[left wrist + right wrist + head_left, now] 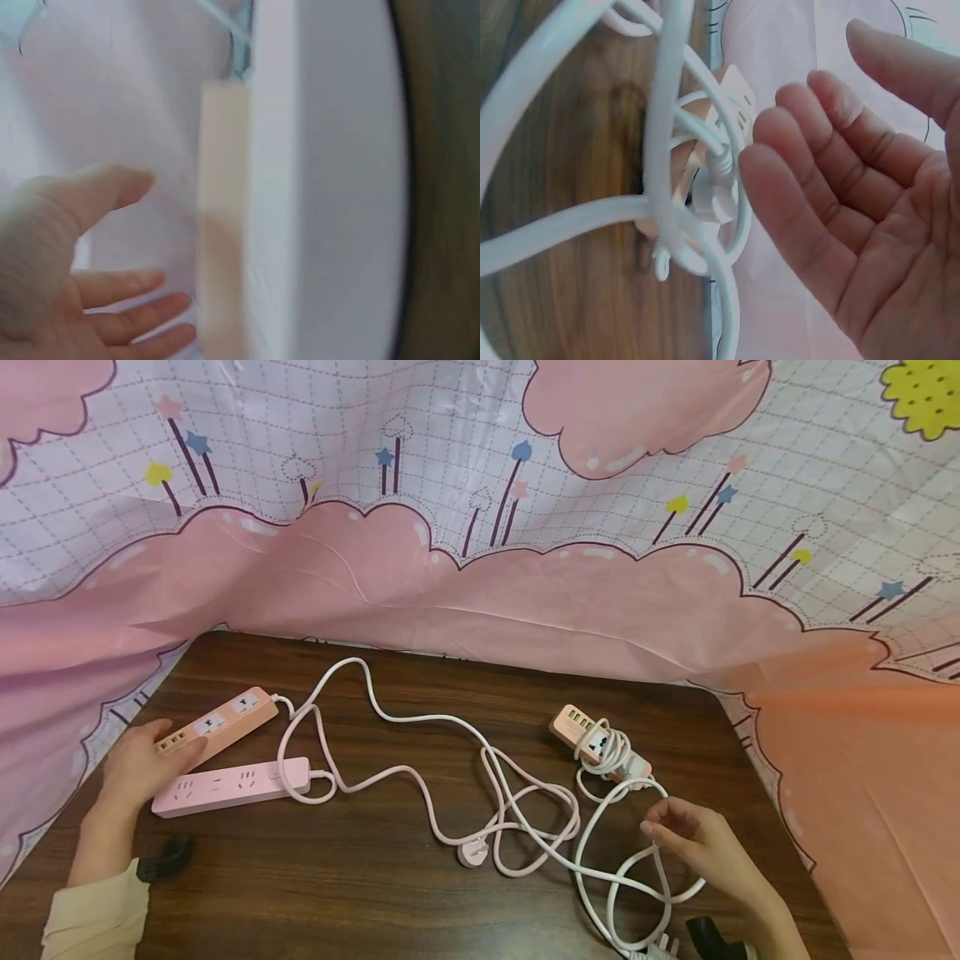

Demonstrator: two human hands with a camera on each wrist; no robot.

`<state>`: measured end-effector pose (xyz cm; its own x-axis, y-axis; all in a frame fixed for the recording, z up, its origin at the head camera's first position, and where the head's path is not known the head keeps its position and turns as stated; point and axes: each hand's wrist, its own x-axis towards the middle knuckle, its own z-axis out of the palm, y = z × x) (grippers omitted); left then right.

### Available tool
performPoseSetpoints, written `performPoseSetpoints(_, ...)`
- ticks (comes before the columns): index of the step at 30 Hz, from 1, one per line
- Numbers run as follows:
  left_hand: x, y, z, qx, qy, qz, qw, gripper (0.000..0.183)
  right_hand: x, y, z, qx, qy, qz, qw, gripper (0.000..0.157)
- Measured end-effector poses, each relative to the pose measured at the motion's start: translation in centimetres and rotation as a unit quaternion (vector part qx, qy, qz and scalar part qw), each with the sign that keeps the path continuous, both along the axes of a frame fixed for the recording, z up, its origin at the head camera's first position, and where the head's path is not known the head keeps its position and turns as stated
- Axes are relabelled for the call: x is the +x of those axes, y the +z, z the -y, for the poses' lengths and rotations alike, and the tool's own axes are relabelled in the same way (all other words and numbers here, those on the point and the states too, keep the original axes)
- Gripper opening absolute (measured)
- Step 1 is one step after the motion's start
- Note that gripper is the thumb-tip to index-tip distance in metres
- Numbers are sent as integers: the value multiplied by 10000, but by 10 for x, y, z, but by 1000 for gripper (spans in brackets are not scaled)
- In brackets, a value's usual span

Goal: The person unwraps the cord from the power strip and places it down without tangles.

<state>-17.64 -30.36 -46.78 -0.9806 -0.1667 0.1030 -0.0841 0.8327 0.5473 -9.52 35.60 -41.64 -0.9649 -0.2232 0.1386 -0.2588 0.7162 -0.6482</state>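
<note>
My left hand (142, 767) hovers over the near end of an orange power strip (240, 718), fingers spread, nothing gripped. Just in front of that strip lies a pink power strip (228, 787). The left wrist view shows the left hand (97, 277) with relaxed fingers beside both strips. On the right, my right hand (701, 843) is held above a looped white cable (592, 835), its fingers loosely bent. In the right wrist view the right hand's palm (855, 202) holds nothing. Beyond it sits a smaller orange power strip (567, 725) wrapped in its own cord, with a white plug (637, 770) in it.
A pink cable (431, 810) tangles with the white one across the dark wooden table (360, 893). Its round pink plug (472, 852) lies near the middle. Another plug (662, 948) shows at the bottom edge. A patterned pink curtain (465, 610) closes off the back and sides.
</note>
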Motion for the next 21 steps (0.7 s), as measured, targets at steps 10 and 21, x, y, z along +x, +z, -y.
performPoseSetpoints(10, -20, 50, -99, 1023, -976, -1110, 9837, 52, -23, 10, 15, 83, -1121, -770, 9907, 22)
performPoseSetpoints(21, -58, 61, -217, 1409, -2773, -1450, 9393, 49, -47, 16, 27, -90, -1538, -345, 9875, 30)
